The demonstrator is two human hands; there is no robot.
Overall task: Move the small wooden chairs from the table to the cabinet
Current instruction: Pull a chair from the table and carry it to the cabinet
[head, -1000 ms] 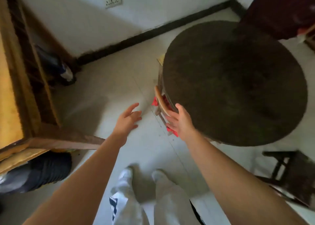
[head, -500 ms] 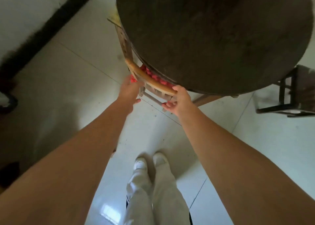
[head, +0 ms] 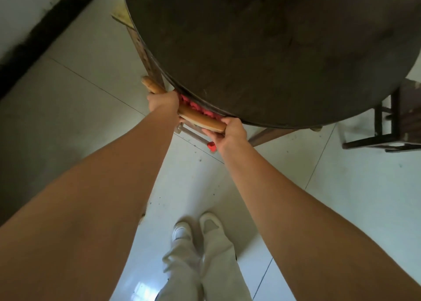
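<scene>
A small wooden chair [head: 198, 118] with a curved light-brown top rail and a red seat is tucked under the near edge of the round dark table [head: 273, 50]. Most of the chair is hidden beneath the tabletop. My left hand [head: 163, 101] grips the left part of the top rail. My right hand [head: 230, 131] holds the rail's right end, fingers curled under it. A second wooden chair [head: 139, 43] shows only its frame at the table's left edge.
A dark wooden stool [head: 391, 123] stands on the floor at the right, beside the table. A black skirting board [head: 45, 25] runs along the wall at the upper left. My legs and white shoes [head: 196, 230] are on the pale tiled floor below.
I have come closer to the table. My left hand reached from open air to the chair's top rail and closed on it; my right hand slid to the rail's right end.
</scene>
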